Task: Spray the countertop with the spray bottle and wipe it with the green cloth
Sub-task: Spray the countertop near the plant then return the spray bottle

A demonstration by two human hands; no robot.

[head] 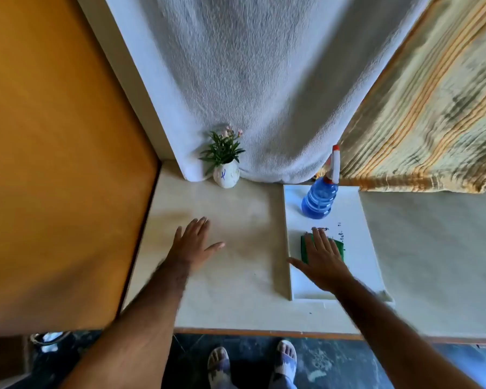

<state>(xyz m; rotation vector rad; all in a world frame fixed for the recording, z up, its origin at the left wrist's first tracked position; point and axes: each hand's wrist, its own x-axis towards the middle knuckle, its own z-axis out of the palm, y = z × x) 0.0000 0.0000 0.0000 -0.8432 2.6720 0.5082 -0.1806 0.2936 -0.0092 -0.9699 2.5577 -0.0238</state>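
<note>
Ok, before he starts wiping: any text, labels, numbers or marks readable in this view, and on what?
White board: dark handwritten characters beside the green cloth, too small and blurred to read.
White vase: one blue hand-drawn mark, maybe a "K"; cannot tell for sure.
Spray bottle: no label visible.
Nothing else carries text.

Room setting. An orange panel (54, 164) stands at left; a white fleecy cloth (264, 94) hangs behind the pale desk (236, 276), with a striped yellow curtain (432, 108) at right. The floor (348, 366) below is dark and mottled.
</note>
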